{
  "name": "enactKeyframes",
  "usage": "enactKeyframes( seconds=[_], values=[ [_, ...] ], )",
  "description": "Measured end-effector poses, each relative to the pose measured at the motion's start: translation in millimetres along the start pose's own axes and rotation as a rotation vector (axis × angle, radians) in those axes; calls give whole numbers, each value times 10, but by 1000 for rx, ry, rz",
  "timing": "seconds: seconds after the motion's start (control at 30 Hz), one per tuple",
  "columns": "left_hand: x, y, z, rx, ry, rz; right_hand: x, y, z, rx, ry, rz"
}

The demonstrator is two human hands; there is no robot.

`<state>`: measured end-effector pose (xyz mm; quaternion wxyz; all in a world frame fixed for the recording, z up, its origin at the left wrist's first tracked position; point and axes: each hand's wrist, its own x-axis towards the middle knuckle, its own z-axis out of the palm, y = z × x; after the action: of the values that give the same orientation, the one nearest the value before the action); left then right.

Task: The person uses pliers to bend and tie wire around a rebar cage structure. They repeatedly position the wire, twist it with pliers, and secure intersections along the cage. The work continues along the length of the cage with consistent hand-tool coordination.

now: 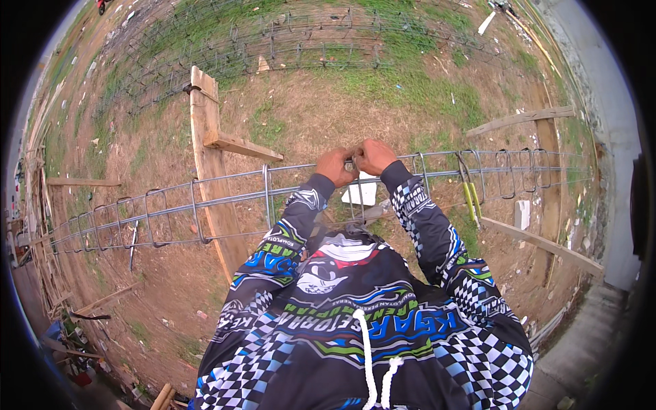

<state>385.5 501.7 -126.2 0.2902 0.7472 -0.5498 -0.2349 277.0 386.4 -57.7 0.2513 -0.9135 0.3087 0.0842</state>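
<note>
Both hands meet at the top bar of a long rebar cage (205,198), and what the left hand (335,166) and right hand (376,156) pinch between their fingertips is too small to make out. The fingers' undersides are hidden. At 9 o'clock the cage runs out of view at the rim. At 3 o'clock its far end blurs. Yellow-handled pliers (470,195) hang on it, jaws unclear. A second cage (287,41) at 12 o'clock is too fine to read.

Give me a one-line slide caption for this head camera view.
Both hands, left hand and right hand, meet on the top bar of a long rebar cage resting on wooden trestles above bare ground.
</note>
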Motion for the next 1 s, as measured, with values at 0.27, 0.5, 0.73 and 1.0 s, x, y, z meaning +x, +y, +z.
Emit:
enactKeyframes(
  seconds=[0.27, 0.5, 0.73, 1.0],
  values=[
    [-66, -13, 197, -201, 258, -176, 43, -232, -224, -361, 54, -413],
    [57, -162, 350, -154, 210, -273, 558, -257, -244, -472, 28, -798],
    [-38, 12, 163, -206, 265, -253, 1005, 3, -340, -46, -442, -445],
    [-9, 51, 112, -213, 226, -217, 1222, 467, 162, 229, -578, -45]
  ],
)
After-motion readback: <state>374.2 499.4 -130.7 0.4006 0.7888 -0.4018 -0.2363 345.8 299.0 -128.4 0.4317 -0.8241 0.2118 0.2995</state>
